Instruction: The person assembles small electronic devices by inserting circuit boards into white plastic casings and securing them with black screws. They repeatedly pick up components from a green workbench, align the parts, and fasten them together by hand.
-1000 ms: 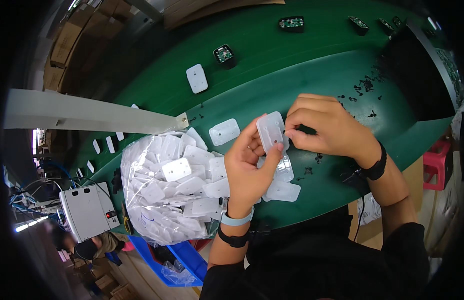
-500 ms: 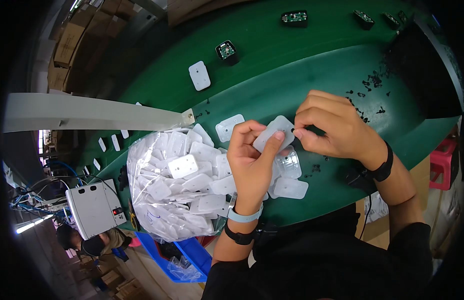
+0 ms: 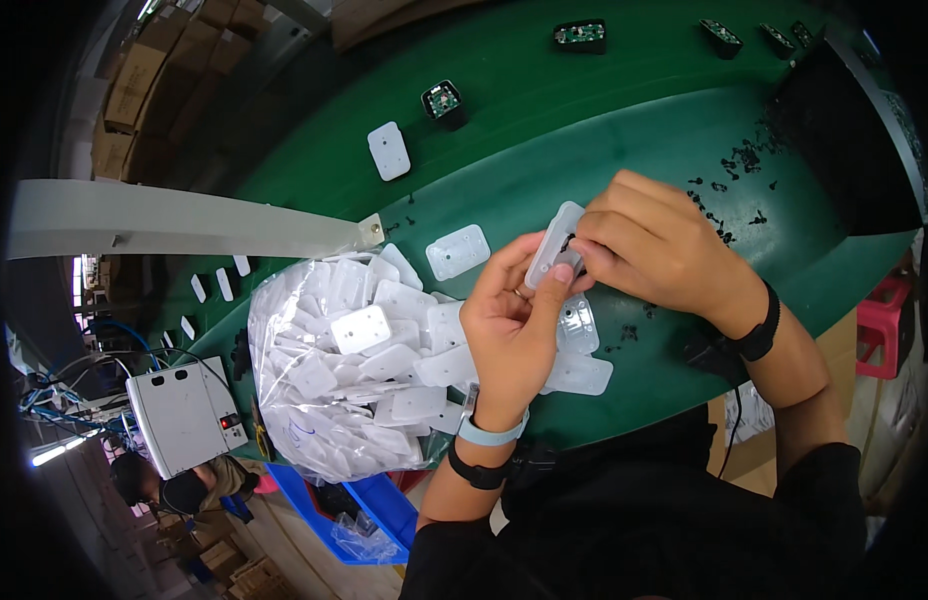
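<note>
My left hand (image 3: 512, 330) grips a translucent white plastic cover (image 3: 547, 250), tipped up on its edge with the hollow side toward my right hand. The fingers of my right hand (image 3: 664, 245) pinch a small black part (image 3: 571, 241) against the inside of the cover; its exact shape is mostly hidden. Beside my left wrist lies a clear plastic bag (image 3: 294, 400) full of the same white covers. One loose cover (image 3: 458, 252) lies on the green surface beyond my left hand, and another (image 3: 581, 374) lies under my hands.
Small black parts (image 3: 746, 158) are scattered at the right, near a black bin (image 3: 849, 140). On the green belt (image 3: 314, 170) stand black housings with circuit boards (image 3: 444, 103) and a white cover (image 3: 389, 152). A pale metal bar (image 3: 184, 225) crosses at left, above a white box (image 3: 184, 415).
The cover has turned from lying face-up to standing on edge. My right hand has moved left, bringing its fingertips with the black part inside the cover.
</note>
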Action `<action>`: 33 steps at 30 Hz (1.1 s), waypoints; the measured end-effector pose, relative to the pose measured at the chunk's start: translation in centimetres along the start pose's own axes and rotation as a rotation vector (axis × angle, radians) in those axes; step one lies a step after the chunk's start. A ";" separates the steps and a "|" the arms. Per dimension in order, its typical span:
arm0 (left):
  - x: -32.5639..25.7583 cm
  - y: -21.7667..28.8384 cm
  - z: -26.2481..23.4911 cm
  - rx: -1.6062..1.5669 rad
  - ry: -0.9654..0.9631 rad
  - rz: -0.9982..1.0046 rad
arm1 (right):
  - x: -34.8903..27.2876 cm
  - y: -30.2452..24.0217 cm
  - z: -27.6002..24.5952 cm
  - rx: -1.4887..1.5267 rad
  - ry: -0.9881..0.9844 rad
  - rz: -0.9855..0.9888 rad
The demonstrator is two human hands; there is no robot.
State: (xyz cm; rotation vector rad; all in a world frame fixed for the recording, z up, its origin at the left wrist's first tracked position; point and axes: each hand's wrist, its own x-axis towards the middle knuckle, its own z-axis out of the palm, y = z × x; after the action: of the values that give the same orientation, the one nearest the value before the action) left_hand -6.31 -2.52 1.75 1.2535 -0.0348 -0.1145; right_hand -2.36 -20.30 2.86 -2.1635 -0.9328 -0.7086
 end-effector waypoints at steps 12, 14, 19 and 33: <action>-0.2 -0.6 -0.1 0.076 0.010 0.051 | -0.1 -0.3 0.1 0.225 -0.004 0.302; -0.2 -0.5 -0.3 0.053 0.026 0.026 | 0.3 -0.3 0.0 0.444 -0.019 0.477; 0.2 -1.0 -1.0 0.035 -0.002 0.014 | -0.2 0.3 1.1 0.741 -0.181 0.628; 1.5 1.1 -3.3 -0.357 0.265 0.203 | 13.4 7.8 12.4 -0.225 -0.124 0.443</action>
State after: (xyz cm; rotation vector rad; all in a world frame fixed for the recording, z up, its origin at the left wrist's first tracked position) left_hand -4.46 0.75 1.69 0.8935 0.0849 0.2145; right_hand 14.28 -9.58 1.46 -2.5186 -0.4162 -0.4807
